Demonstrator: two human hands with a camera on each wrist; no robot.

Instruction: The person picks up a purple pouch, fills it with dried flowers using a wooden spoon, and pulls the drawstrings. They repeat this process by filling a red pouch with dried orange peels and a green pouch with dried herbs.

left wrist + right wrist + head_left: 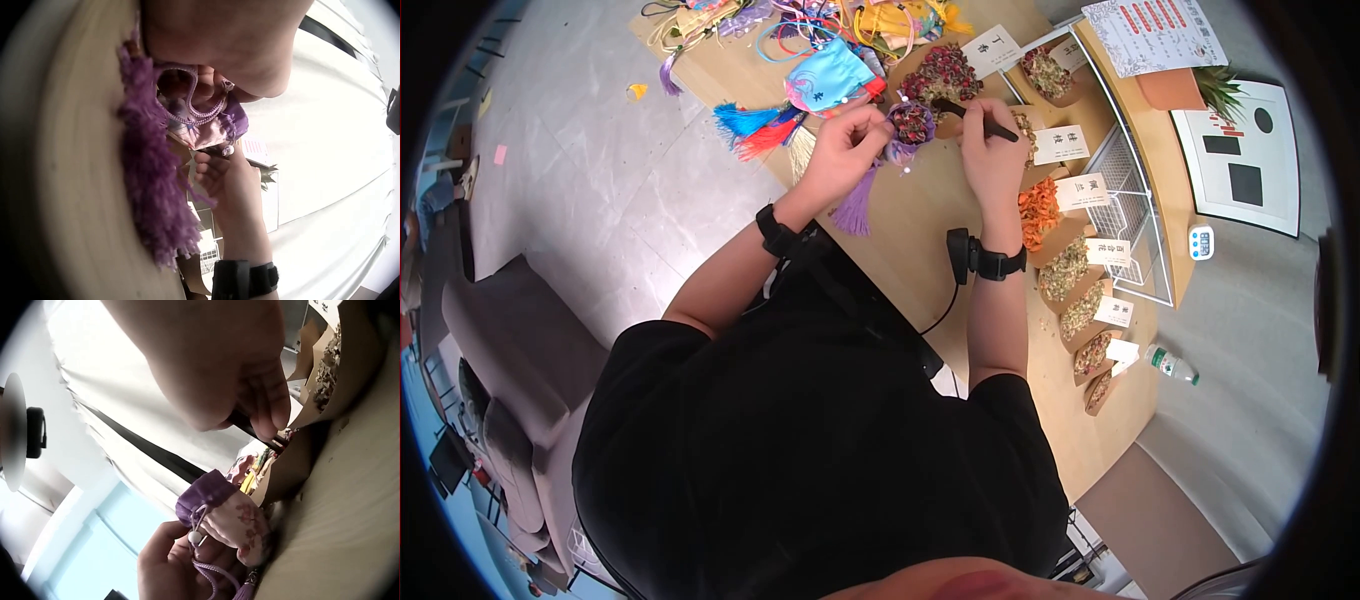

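Nearest the camera is the black shirt (pixel 820 450), just before the near edge of the desk (pixel 930 230). Close to this edge, the left hand (pixel 840 150) has curled fingers holding the purple-rimmed pouch (pixel 234 519), while the right hand (pixel 992 165) pinches a dark tool (pixel 1001 131), its end at the paper tray (pixel 290 467).

The torso wears a plain black short-sleeved fabric shirt (pixel 820 450). A wide black wristband (pixel 778 235) encircles the left wrist. The right wrist carries a black strap (pixel 1000 265), an oblong black housing (pixel 958 256) and a thin black cable (pixel 947 312).
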